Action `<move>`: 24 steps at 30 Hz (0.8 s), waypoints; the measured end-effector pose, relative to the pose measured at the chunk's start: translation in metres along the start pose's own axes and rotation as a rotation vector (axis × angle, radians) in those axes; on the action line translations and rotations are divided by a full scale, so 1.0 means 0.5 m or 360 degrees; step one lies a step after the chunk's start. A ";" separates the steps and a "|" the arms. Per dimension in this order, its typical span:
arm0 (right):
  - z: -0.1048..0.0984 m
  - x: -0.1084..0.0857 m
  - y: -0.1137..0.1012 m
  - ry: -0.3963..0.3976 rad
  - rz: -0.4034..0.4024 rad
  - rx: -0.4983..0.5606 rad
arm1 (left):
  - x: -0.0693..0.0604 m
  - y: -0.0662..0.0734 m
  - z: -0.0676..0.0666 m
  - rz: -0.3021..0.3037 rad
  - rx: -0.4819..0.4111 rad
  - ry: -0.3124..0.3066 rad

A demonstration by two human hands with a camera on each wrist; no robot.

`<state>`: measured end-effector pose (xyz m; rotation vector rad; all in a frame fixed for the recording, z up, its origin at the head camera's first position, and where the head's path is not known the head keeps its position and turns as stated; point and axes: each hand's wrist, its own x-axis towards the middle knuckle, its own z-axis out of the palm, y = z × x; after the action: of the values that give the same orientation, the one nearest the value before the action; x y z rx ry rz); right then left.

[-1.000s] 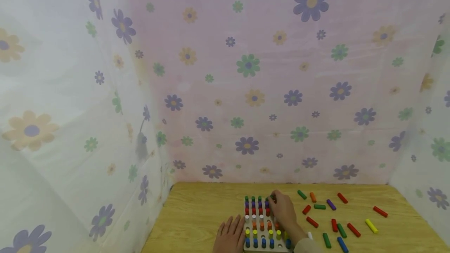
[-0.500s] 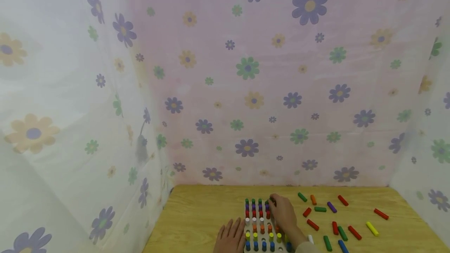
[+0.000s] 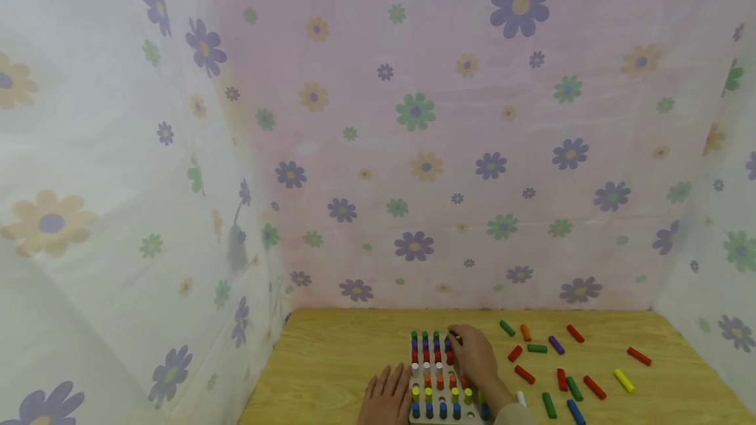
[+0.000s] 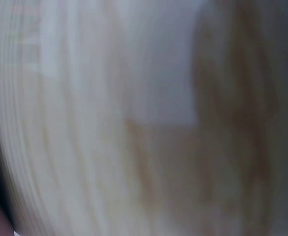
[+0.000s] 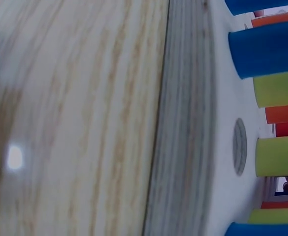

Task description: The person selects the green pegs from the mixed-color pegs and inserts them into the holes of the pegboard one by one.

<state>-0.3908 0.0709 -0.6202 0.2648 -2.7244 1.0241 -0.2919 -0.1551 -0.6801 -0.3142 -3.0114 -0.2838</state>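
In the head view a pegboard (image 3: 437,420) lies on the table near its front, with rows of upright green, purple, red, white, orange, yellow and blue pegs. The left hand (image 3: 386,395) lies flat with straight fingers against the board's left side. At the far right corner, the right hand (image 3: 476,356) pinches a green peg (image 3: 453,333) over the green row; fingers mostly cover that peg. Blue pegs (image 5: 267,49), yellow pegs (image 5: 280,156) and a bare hole (image 5: 240,146) show close up in the right wrist view. The left wrist view holds only blurred tabletop (image 4: 94,147).
Loose pegs lie scattered right of the board: several red ones (image 3: 594,387), several green ones (image 3: 549,405), an orange one (image 3: 525,332), a purple one (image 3: 556,345), a yellow one (image 3: 623,380) and a blue one (image 3: 575,411). A flowered curtain (image 3: 449,136) surrounds the wooden table (image 3: 319,359).
The right hand's fingertips have shifted slightly left at the board's far corner. The left hand and the loose pegs stay in place; the head view tilts a little.
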 end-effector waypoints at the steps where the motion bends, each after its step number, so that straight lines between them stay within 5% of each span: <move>1: 0.000 0.000 0.000 0.0002 -0.0001 -0.0006 | 0.000 0.000 0.000 -0.0001 0.0002 -0.0001; 24: -0.005 -0.003 -0.007 0.0012 0.0060 -0.0036 | 0.003 0.004 -0.004 -0.0026 -0.0018 -0.0069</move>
<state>-0.3879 0.0700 -0.6165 0.2063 -2.7422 1.0009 -0.2927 -0.1532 -0.6773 -0.3012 -3.0576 -0.2990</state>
